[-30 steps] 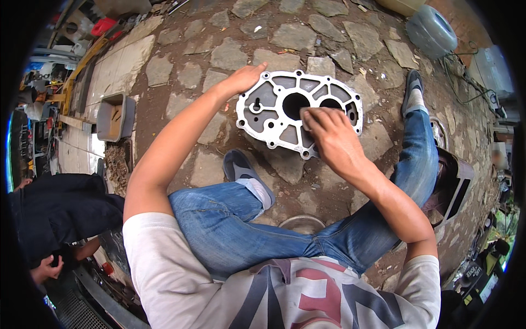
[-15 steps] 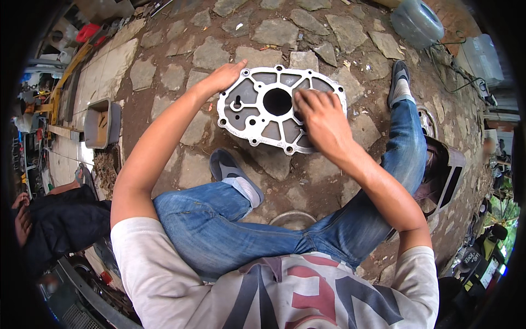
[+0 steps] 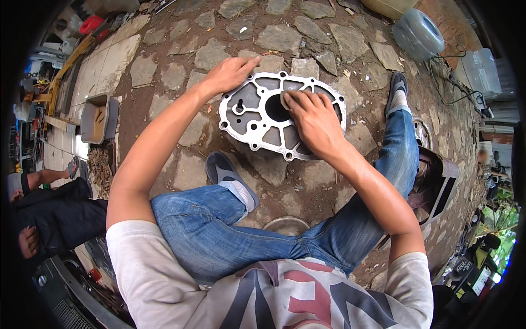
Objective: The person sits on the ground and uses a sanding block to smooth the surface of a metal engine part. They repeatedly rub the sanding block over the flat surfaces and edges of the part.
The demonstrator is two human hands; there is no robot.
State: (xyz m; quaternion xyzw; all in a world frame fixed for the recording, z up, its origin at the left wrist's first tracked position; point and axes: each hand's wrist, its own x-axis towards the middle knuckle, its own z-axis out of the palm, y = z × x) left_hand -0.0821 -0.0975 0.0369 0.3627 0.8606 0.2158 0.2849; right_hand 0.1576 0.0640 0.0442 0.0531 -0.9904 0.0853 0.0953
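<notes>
A silver metal gearbox housing [image 3: 263,116] lies on the stone ground in front of me, its ribbed face and round bore upward. My left hand [image 3: 229,75] grips its far left rim, with some fingers stretched along the edge and others hidden. Closed fingers of my right hand [image 3: 316,118] press on the right side of the bore's ring. A small brownish-grey piece shows at those fingertips, too covered to name. The hand hides part of the bore and the ribs behind it.
A grey rectangular basin [image 3: 98,118] stands at the left, close to another person's legs [image 3: 60,214]. Beside my right leg lies a dark metal cover [image 3: 435,183]. A clear plastic jug [image 3: 419,34] lies far right. Uneven stones [image 3: 279,35] pave the ground.
My right hand has slid left along the ring, and its fingers now reach over the bore's edge. My left hand keeps its place on the rim, a little farther along it.
</notes>
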